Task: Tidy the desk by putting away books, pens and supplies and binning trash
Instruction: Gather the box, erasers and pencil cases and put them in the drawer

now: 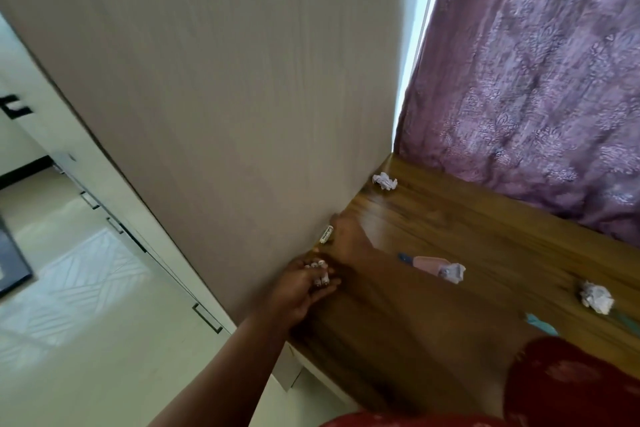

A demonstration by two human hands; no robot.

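Note:
On the tilted wooden desk, both hands meet at the left edge, against the pale wall panel. My left hand grips a bunch of several pens; only their white ends show. Just above it, my right hand holds a thin pen with a white label, its tip pointing down toward the bunch. Three crumpled paper balls lie on the desk: one in the far corner, one mid-desk, one to the right. The view is blurred.
A pink cutter-like tool lies beside the middle paper ball. A teal object peeks out by my red sleeve. A purple curtain hangs behind the desk. White cabinets and tiled floor are at the left.

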